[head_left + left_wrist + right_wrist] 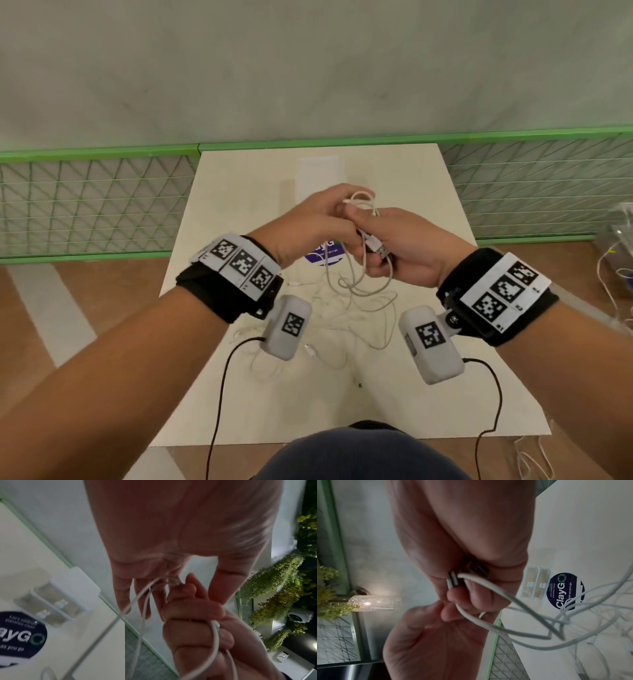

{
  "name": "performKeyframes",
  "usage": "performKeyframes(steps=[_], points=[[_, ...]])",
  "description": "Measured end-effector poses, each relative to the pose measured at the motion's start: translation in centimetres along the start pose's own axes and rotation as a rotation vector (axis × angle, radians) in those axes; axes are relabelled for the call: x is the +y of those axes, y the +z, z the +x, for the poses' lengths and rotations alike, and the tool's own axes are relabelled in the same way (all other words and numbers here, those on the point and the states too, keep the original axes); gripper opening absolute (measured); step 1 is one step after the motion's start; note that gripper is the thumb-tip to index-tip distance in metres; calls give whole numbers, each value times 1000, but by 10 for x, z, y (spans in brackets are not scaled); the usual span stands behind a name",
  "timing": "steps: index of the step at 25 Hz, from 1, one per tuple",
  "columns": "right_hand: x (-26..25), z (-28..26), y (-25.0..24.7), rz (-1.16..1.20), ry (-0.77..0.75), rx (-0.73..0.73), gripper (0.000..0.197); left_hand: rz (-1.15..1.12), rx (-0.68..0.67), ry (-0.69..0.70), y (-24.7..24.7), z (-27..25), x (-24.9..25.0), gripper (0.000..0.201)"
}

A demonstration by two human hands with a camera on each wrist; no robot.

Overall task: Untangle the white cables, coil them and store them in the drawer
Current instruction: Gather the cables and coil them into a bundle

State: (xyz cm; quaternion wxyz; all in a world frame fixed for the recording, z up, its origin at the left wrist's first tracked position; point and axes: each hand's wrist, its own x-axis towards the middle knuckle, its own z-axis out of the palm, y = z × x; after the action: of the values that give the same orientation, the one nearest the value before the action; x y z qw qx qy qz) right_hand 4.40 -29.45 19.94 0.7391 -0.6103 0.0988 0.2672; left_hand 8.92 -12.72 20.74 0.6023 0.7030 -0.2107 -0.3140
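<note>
Both hands meet above the white table [445,377], working one white cable [363,202]. My right hand [371,246] grips the cable in a fist, and the cable's USB plug [379,250] sticks out of it toward me. My left hand [337,207] pinches a small loop of the same cable just above the right fist. The cable hangs down into a loose tangle of white cables [352,308] on the table. In the right wrist view the plug [452,580] sits between curled fingers [453,597]. A small white two-drawer unit [318,171] stands at the table's far end.
A round dark sticker [323,257] lies on the table under the hands. A green-railed mesh fence [96,205] runs behind the table. More cables in clear packaging [620,260] lie on the floor at the right. Black wrist-camera leads [222,394] hang near the table's front edge.
</note>
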Motion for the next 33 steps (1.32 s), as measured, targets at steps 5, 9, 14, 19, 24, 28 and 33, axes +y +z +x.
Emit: performKeyframes(steps=[5, 9, 14, 19, 24, 28, 33], points=[[5, -5, -8, 32, 29, 121, 41, 88, -3, -88, 12, 8, -17, 29], [6, -7, -14, 57, 62, 125, 44, 212, 60, -18, 13, 9, -25, 31], [5, -11, -19, 135, 45, 13, 38, 233, 149, 42, 18, 6, -26, 24], [5, -13, -18, 78, 27, -7, 30, 314, 100, -11, 13, 2, -26, 47], [7, -7, -12, -107, 0, -22, 19, 464, 85, -39, 15, 6, -32, 34], [8, -5, -11, -421, -47, -30, 19, 611, 75, -26, 8, 3, -37, 34], [9, 0, -5, -570, -52, 184, 19, 706, 119, -55, -5, 8, -39, 15]])
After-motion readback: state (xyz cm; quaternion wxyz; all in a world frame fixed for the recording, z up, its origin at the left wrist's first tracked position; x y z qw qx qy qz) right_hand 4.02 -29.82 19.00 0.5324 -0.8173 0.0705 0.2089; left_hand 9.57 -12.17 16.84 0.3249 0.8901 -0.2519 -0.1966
